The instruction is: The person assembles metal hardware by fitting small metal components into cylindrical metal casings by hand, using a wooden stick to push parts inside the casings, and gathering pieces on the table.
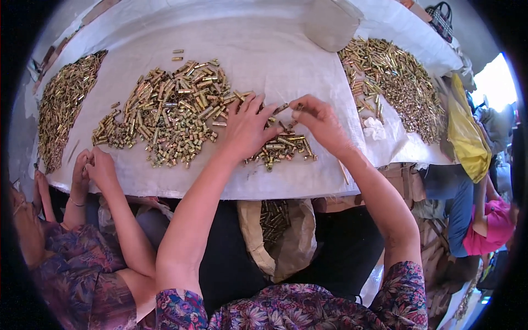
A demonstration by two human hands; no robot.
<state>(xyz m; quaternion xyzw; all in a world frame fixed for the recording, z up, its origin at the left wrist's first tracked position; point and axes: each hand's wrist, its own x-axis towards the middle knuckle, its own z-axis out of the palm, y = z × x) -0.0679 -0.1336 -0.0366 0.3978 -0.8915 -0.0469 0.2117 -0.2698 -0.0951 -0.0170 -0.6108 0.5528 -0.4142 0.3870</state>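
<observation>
Small brass-coloured metal tubes and short sleeves lie in a loose pile on the white sheet in front of me. My left hand rests with fingers spread on the pile's right edge. To its right, the fingertips of my right hand are pinched together around a small metal sleeve, partly hidden by the fingers. One longer tube lies between the two hands, close to both sets of fingertips. Below my left palm sits a smaller cluster of tubes and sleeves.
Larger heaps of similar parts lie at the far left and right. A whitish container stands at the back. An open sack with tubes inside is between my legs. At left, a co-worker's hands are over the table edge.
</observation>
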